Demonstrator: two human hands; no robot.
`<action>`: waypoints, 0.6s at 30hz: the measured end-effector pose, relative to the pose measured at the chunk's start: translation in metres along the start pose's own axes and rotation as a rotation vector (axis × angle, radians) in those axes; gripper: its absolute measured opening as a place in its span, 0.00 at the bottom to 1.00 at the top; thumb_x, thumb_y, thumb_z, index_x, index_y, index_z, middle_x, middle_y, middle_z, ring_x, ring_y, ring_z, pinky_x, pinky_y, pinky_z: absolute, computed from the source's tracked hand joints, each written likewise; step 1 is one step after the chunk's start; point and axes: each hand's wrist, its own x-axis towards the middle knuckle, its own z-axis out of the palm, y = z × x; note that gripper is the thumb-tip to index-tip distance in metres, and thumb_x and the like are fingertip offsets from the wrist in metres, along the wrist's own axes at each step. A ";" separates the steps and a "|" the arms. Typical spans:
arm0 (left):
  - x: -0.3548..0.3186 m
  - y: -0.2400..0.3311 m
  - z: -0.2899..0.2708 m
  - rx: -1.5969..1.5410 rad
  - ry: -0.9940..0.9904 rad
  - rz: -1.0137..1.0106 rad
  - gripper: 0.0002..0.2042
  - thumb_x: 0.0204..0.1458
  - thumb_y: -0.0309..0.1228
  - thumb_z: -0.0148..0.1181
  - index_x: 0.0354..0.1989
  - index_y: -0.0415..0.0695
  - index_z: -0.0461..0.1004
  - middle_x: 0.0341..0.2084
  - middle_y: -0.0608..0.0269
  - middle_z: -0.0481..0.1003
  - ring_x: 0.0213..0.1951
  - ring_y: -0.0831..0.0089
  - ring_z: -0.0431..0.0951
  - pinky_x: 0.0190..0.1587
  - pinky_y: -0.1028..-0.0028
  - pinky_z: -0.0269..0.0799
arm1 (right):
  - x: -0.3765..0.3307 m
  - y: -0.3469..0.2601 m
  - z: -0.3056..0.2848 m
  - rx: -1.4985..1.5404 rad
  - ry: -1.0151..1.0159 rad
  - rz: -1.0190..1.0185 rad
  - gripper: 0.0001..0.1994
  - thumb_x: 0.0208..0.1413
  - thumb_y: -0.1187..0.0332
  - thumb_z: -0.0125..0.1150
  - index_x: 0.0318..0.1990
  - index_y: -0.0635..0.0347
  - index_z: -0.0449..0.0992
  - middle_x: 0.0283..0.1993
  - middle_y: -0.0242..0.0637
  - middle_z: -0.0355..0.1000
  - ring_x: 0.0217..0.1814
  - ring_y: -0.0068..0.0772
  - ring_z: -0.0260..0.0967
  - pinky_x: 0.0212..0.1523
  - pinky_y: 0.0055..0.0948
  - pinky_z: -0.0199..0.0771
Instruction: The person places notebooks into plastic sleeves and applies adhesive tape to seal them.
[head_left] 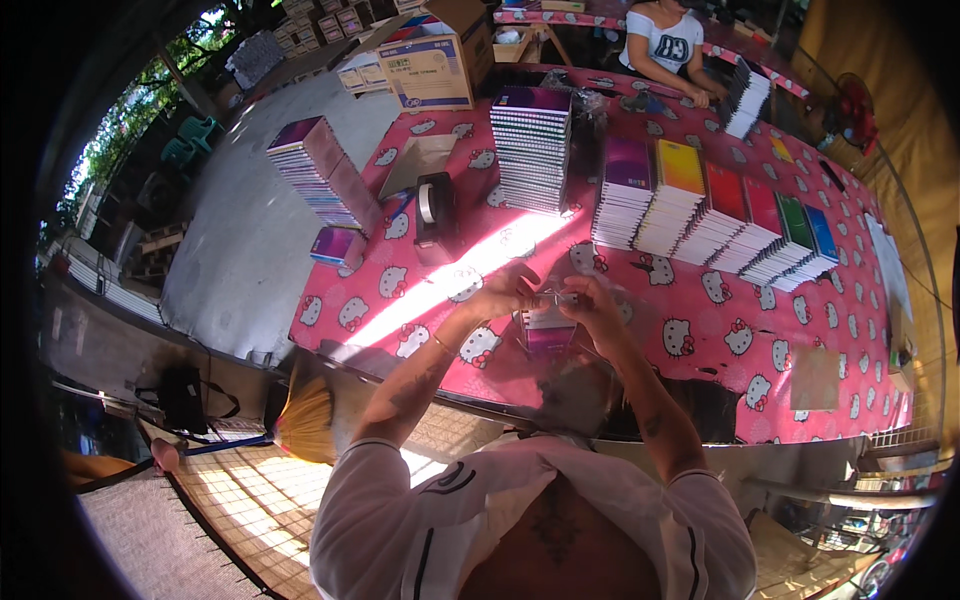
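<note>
A spiral notebook [547, 338] with a purple and white cover lies at the near edge of the table, close in front of me. What looks like clear plastic film shows around it. My left hand [508, 294] is closed at the notebook's far end, its fingers pinching the film. Right beside it my right hand [592, 303] is closed on the same film, and the two hands nearly touch. The fingertips are small and partly hidden. Beyond my left hand stands a black tape dispenser [436, 220] with a light roll in it.
A tall notebook stack [531, 150] rises at mid-table, with a row of coloured notebook stacks [680, 200] to its right. Another stack [325, 175] stands at the left edge. Behind are a cardboard box [430, 65] and a person [668, 45]. A broom [305, 420] leans at lower left.
</note>
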 end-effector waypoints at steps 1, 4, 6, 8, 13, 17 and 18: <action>0.004 -0.007 -0.002 -0.107 0.027 0.065 0.29 0.49 0.41 0.75 0.53 0.36 0.72 0.39 0.51 0.78 0.43 0.68 0.78 0.44 0.67 0.77 | 0.000 0.005 -0.002 0.010 0.012 -0.021 0.19 0.55 0.78 0.64 0.53 0.62 0.69 0.46 0.31 0.70 0.46 0.20 0.68 0.47 0.23 0.71; 0.022 -0.051 -0.058 0.365 0.821 0.127 0.30 0.50 0.45 0.73 0.54 0.36 0.72 0.41 0.47 0.77 0.44 0.62 0.78 0.46 0.64 0.76 | 0.002 0.013 0.002 0.009 0.048 -0.068 0.19 0.55 0.79 0.63 0.54 0.61 0.69 0.46 0.31 0.70 0.45 0.20 0.68 0.46 0.23 0.72; 0.016 -0.080 -0.121 0.501 1.059 -0.065 0.27 0.49 0.44 0.71 0.53 0.38 0.74 0.34 0.52 0.79 0.41 0.63 0.78 0.46 0.65 0.74 | -0.001 0.011 0.009 -0.022 0.093 -0.069 0.18 0.55 0.79 0.63 0.53 0.61 0.70 0.45 0.31 0.70 0.44 0.20 0.68 0.45 0.23 0.72; 0.009 -0.108 -0.172 -0.010 0.808 -0.288 0.20 0.50 0.38 0.71 0.48 0.39 0.78 0.27 0.60 0.78 0.30 0.72 0.78 0.30 0.72 0.76 | 0.001 0.010 0.015 -0.011 0.101 -0.056 0.18 0.54 0.79 0.63 0.53 0.62 0.70 0.45 0.31 0.70 0.44 0.20 0.68 0.45 0.23 0.71; 0.019 -0.127 -0.174 -0.364 0.766 -0.081 0.11 0.51 0.33 0.68 0.39 0.40 0.82 0.22 0.67 0.74 0.14 0.81 0.62 0.16 0.77 0.55 | 0.002 0.005 0.014 -0.054 0.130 -0.060 0.18 0.53 0.79 0.63 0.52 0.63 0.71 0.44 0.32 0.70 0.43 0.20 0.68 0.44 0.23 0.72; 0.021 -0.109 -0.154 -0.387 0.844 -0.155 0.12 0.52 0.34 0.67 0.43 0.43 0.82 0.26 0.63 0.77 0.27 0.74 0.73 0.30 0.73 0.67 | 0.000 0.010 0.006 -0.100 0.141 -0.073 0.17 0.53 0.79 0.63 0.51 0.63 0.71 0.44 0.32 0.70 0.44 0.20 0.67 0.44 0.23 0.72; 0.018 -0.110 -0.158 -0.284 0.852 -0.098 0.13 0.53 0.34 0.68 0.44 0.43 0.81 0.28 0.63 0.78 0.31 0.71 0.75 0.37 0.71 0.69 | 0.001 0.010 0.010 -0.102 0.128 -0.088 0.17 0.53 0.79 0.62 0.51 0.63 0.71 0.45 0.32 0.70 0.44 0.20 0.67 0.45 0.23 0.72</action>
